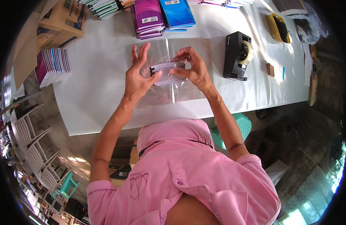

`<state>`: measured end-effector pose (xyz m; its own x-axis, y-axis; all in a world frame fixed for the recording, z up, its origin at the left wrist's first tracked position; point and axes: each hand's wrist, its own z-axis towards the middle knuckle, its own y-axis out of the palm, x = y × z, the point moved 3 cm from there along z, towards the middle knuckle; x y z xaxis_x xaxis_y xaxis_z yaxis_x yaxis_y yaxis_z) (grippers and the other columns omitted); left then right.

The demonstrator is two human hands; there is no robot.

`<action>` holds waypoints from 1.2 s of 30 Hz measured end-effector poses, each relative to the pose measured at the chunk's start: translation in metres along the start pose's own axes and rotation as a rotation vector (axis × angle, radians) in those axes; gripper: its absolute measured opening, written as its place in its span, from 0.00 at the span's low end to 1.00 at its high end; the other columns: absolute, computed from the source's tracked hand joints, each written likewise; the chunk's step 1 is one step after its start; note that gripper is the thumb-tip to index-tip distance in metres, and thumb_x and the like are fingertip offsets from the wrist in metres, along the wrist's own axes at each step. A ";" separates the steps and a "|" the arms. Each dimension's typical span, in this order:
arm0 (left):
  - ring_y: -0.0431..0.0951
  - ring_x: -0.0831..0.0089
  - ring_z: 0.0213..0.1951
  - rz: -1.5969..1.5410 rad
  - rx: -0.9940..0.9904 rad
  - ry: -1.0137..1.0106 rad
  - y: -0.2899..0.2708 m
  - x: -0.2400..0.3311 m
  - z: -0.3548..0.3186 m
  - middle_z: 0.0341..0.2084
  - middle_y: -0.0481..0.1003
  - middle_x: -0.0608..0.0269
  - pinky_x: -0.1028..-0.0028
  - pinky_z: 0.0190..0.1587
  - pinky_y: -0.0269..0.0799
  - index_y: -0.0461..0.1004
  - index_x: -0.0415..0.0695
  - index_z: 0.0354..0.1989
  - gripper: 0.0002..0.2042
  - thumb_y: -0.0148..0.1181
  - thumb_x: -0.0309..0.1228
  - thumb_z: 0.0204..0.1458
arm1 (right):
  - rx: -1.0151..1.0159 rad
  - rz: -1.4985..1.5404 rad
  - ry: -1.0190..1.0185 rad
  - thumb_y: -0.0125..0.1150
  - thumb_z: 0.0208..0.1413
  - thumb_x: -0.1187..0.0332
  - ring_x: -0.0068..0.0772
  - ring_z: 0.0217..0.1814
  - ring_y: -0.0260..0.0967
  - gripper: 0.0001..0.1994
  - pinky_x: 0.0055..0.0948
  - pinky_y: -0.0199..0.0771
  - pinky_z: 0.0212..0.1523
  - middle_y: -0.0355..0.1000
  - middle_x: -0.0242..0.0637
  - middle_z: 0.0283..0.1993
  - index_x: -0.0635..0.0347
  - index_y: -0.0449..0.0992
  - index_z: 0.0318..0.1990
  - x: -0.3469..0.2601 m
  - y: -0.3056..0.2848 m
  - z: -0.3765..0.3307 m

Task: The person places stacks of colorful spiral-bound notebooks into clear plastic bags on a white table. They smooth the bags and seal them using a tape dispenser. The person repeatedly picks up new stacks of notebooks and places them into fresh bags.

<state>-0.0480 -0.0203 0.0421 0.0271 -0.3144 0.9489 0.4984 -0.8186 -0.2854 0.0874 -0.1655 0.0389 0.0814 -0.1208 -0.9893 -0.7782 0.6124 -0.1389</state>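
A small stack of notebooks (167,78), seen edge-on with pale page edges and dark binding at its ends, stands on a clear plastic sheet or bag (154,98). At its left end, the thumb of my left hand (136,77) touches the stack, while the other fingers stretch up and apart. My right hand (197,71) curls round the right end, thumb on the near side and fingers at the far side. The stack's covers are mostly hidden.
Purple notebooks (148,17) and blue notebooks (178,15) are piled at the back. A black tape dispenser (233,56) stands to the right, with a small brown block (270,69) and a yellow container (277,28) beyond. A notebook pile (53,65) and cardboard box (60,26) are left.
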 end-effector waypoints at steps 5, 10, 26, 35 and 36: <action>0.43 0.62 0.72 -0.157 -0.573 -0.183 -0.007 -0.024 0.023 0.65 0.60 0.60 0.58 0.70 0.41 0.75 0.42 0.53 0.21 0.63 0.30 0.49 | -0.148 0.251 0.247 0.71 0.39 0.78 0.28 0.43 0.69 0.07 0.26 0.65 0.47 0.74 0.30 0.34 0.58 0.83 0.29 0.006 0.003 0.009; 0.46 0.59 0.71 0.557 -0.633 0.176 -0.012 0.008 0.020 0.65 0.60 0.71 0.46 0.68 0.42 0.75 0.49 0.54 0.24 0.67 0.35 0.46 | -0.174 0.112 0.117 0.68 0.39 0.81 0.27 0.45 0.69 0.08 0.27 0.69 0.46 0.72 0.31 0.39 0.57 0.83 0.29 0.004 0.003 0.006; 0.53 0.56 0.68 1.005 -0.383 0.486 0.008 0.043 -0.027 0.61 0.65 0.80 0.42 0.65 0.47 0.70 0.52 0.59 0.31 0.68 0.29 0.42 | 0.571 -0.044 0.625 0.66 0.52 0.56 0.33 0.55 0.65 0.19 0.44 0.61 0.55 0.75 0.38 0.43 0.64 0.79 0.43 0.058 -0.217 -0.112; 0.53 0.56 0.69 1.030 -0.373 0.518 0.012 0.044 -0.029 0.61 0.65 0.82 0.43 0.65 0.48 0.70 0.53 0.59 0.31 0.69 0.28 0.41 | 0.584 0.205 0.447 0.63 0.56 0.58 0.29 0.51 0.66 0.18 0.39 0.64 0.58 0.73 0.36 0.46 0.64 0.78 0.44 0.072 -0.211 -0.123; 0.53 0.56 0.69 1.027 -0.373 0.525 0.012 0.044 -0.028 0.62 0.65 0.82 0.43 0.65 0.48 0.70 0.53 0.59 0.31 0.69 0.28 0.41 | 0.516 0.236 0.438 0.63 0.56 0.58 0.30 0.52 0.66 0.18 0.40 0.64 0.58 0.72 0.37 0.47 0.64 0.77 0.45 0.074 -0.213 -0.122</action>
<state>-0.0653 -0.0575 0.0766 -0.1342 -0.9845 0.1125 0.1683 -0.1345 -0.9765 0.1831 -0.4004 0.0009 -0.3945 -0.1761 -0.9019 -0.3421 0.9391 -0.0337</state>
